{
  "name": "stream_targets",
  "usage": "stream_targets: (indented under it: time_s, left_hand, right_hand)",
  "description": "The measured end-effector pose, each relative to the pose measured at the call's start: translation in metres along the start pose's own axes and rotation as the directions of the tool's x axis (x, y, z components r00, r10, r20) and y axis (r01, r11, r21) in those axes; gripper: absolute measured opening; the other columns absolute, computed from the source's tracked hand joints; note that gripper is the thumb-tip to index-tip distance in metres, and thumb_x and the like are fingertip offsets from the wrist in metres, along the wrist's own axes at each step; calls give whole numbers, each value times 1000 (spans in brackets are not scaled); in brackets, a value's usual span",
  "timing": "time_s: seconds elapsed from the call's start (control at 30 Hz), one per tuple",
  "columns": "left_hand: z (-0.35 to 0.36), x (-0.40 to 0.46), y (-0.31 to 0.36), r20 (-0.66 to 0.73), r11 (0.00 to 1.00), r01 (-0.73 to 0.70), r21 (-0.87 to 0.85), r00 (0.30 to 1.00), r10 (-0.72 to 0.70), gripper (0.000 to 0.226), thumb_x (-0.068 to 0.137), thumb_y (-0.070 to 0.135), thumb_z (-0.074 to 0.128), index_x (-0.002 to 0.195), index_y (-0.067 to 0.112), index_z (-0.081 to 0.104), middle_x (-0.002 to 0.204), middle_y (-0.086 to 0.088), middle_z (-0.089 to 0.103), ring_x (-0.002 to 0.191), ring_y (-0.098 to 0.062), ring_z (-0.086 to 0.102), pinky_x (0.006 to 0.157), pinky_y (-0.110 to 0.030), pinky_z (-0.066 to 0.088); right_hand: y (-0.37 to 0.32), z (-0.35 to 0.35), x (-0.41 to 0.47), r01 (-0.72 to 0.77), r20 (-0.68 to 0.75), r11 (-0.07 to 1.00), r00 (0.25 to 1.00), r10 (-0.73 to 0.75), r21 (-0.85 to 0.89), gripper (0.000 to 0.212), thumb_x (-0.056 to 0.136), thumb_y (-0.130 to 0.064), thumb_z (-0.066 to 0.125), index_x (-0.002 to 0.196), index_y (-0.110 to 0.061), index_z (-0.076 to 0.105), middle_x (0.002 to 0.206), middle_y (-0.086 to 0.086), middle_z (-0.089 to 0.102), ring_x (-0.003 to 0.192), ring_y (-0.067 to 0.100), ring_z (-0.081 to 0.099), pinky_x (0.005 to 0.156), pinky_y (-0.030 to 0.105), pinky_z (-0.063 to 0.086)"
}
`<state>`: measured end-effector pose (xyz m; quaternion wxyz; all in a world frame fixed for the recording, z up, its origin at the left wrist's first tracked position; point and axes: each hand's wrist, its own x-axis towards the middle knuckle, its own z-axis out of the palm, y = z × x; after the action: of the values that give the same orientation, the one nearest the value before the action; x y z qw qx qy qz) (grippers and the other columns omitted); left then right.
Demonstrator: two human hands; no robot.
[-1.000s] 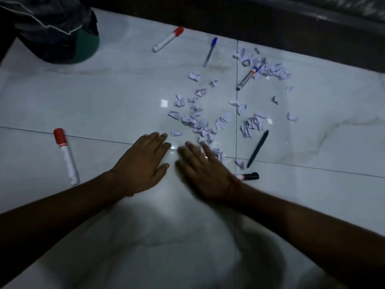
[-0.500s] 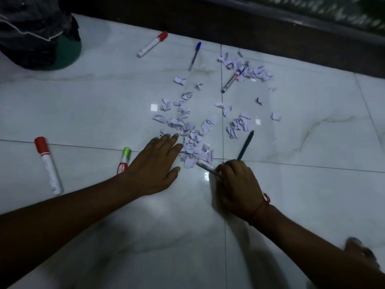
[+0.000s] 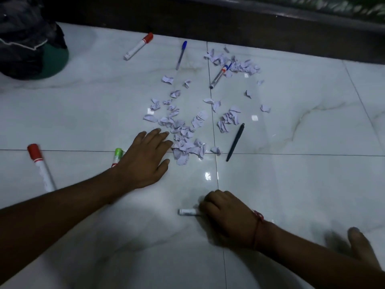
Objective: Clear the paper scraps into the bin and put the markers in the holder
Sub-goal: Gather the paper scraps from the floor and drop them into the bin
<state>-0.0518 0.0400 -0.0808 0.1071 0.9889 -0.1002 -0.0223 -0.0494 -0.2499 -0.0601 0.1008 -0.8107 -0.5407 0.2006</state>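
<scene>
Pale paper scraps (image 3: 187,140) lie scattered over the white tiled floor, with a second cluster (image 3: 243,66) farther back. My left hand (image 3: 145,161) rests flat, fingers spread, touching the near edge of the scraps. My right hand (image 3: 227,215) is closed on a white marker (image 3: 187,212), low and near me. Loose on the floor lie a red-capped marker (image 3: 40,165) at left, a green-capped marker (image 3: 117,157) partly under my left wrist, a red-capped marker (image 3: 138,46) at the back, a blue pen (image 3: 181,55), a grey marker (image 3: 219,74) and a dark pen (image 3: 235,141).
A green bin lined with a dark bag (image 3: 31,49) stands at the far left. A dark wall base (image 3: 250,24) runs along the back. A blurred foot or toes (image 3: 358,243) shows at the lower right.
My right hand has picked the white marker off the floor beside the scraps and drawn it back toward me. My left hand stays flat by the scraps.
</scene>
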Motion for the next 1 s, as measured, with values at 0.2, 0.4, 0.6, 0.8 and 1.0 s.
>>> stream_targets:
  time_s: [0.2, 0.4, 0.6, 0.8, 1.0]
  left_hand:
    - [-7, -5, -11, 5, 991, 136, -3, 991, -136, 59, 89, 42, 37, 133, 5, 49, 143, -22, 43, 132, -40, 39, 104, -52, 36]
    - [-9, -7, -25, -21, 952, 299, -70, 953, -301, 64, 90, 45, 29, 138, 4, 44, 146, -19, 40, 135, -36, 38, 109, -51, 31]
    - [-4, -2, -32, -74, 950, 272, -151, 956, -285, 55, 87, 35, 37, 127, 0, 54, 130, -23, 55, 121, -41, 50, 103, -51, 39]
    - [-2, -3, -35, -154, 981, 175, -88, 970, -187, 51, 85, 30, 45, 126, 0, 52, 127, -22, 55, 119, -40, 50, 100, -51, 41]
    - [9, 24, -4, -77, 1000, -7, -9, 997, 6, 59, 86, 36, 45, 137, 7, 46, 147, -16, 40, 136, -34, 36, 109, -51, 32]
  right_hand:
    - [14, -32, 47, -88, -272, 996, 958, 88, 14, 53, 82, -37, 57, 125, -7, 54, 125, 14, 54, 112, 32, 51, 91, 42, 43]
    - [40, -27, 129, -131, -125, 970, 986, 107, -203, 79, 88, -67, 38, 148, -16, 30, 156, 17, 25, 143, 35, 21, 113, 60, 17]
    - [74, -54, 180, -183, -236, 956, 963, 127, -231, 53, 94, -46, 40, 136, -14, 46, 147, 17, 39, 130, 37, 37, 101, 55, 32]
    - [48, -38, 143, -376, -352, 926, 871, 342, -30, 58, 94, -44, 39, 144, -14, 36, 155, 16, 28, 142, 35, 24, 112, 57, 23]
    - [46, -19, 93, -471, -567, 859, 660, 494, 200, 38, 87, -20, 59, 121, -2, 56, 129, 19, 55, 119, 32, 49, 103, 40, 40]
